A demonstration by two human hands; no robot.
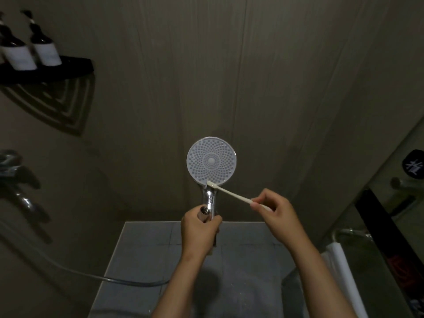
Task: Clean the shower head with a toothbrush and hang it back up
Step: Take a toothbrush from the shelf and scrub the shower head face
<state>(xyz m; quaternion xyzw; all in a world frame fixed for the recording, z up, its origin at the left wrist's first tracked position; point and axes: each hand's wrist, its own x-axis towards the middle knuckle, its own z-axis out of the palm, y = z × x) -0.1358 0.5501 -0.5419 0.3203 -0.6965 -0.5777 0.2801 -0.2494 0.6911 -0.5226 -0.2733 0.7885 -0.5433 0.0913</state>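
Observation:
The shower head [211, 161] is a round white spray face with many small nozzles on a chrome handle, held upright in the middle of the view with its face toward me. My left hand [199, 230] grips the chrome handle from below. My right hand [276, 213] pinches the handle end of a white toothbrush [231, 193]. The brush's bristle end touches the bottom rim of the spray face, just above the handle's neck. A grey hose [110, 279] runs from the handle down and off to the left.
A chrome tap fitting [17, 180] sticks out at the left wall. A black corner shelf [68, 67] with two dark bottles [43, 47] is at the upper left. At the right are a glass door, a rail and a white towel [344, 267]. Grey floor tiles lie below.

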